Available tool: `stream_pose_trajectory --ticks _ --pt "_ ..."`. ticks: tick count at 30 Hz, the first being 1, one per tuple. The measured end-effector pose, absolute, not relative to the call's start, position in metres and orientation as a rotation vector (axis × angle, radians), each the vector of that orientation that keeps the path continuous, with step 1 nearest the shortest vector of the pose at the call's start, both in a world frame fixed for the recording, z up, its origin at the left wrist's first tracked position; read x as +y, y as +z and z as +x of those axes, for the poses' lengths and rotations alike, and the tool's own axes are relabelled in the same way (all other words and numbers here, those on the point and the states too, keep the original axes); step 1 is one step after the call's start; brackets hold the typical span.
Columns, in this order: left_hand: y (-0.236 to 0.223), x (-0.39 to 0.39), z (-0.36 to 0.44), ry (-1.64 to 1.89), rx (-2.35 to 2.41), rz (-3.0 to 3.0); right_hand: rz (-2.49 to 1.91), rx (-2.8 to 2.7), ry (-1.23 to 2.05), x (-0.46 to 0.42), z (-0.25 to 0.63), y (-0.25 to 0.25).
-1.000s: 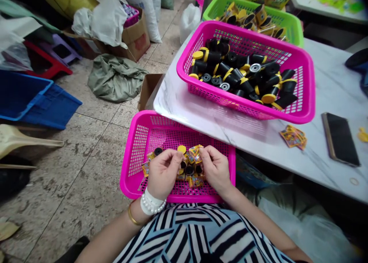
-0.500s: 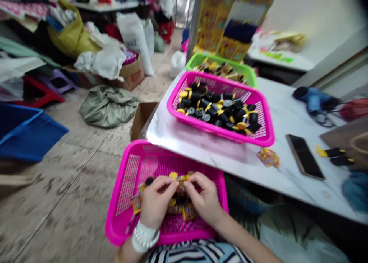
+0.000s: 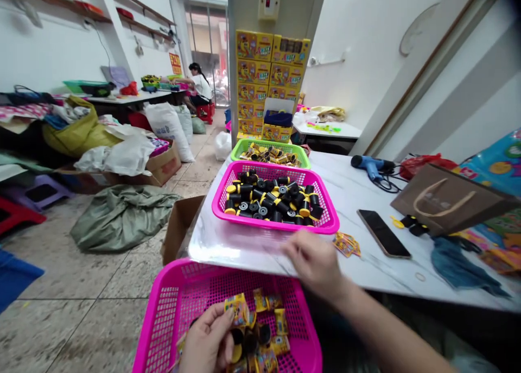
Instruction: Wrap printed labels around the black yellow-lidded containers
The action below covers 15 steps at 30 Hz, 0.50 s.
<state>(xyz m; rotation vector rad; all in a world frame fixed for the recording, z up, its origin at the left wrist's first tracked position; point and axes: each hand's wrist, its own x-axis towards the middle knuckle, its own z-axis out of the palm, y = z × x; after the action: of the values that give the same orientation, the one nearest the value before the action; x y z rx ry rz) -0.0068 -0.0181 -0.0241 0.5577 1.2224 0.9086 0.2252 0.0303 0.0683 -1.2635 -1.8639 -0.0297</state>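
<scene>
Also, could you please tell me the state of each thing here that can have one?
Left hand: closed on a yellow printed piece
Right hand: fingers curled, blurred; grip unclear
Lower pink basket: open, partly filled
Upper pink basket: open, heaped with black-and-yellow canisters
Green basket: open, holding yellow-wrapped pieces
Phone: lying flat, screen dark
Yellow boxes: stacked
Blue tool: lying down

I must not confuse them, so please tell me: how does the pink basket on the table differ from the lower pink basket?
The table basket holds black tubes with yellow ends; the lower basket holds mainly yellow printed pieces. The table basket is well filled; the lower basket shows bare mesh. Both are pink, with holes in their walls.
</scene>
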Motion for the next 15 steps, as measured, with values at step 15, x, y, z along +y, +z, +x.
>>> stream_pose_trajectory --ticks 15 --pt "-0.03 -0.021 -0.021 0.821 1.133 0.497 -1.948 -2.193 0.202 0.186 0.327 0.115"
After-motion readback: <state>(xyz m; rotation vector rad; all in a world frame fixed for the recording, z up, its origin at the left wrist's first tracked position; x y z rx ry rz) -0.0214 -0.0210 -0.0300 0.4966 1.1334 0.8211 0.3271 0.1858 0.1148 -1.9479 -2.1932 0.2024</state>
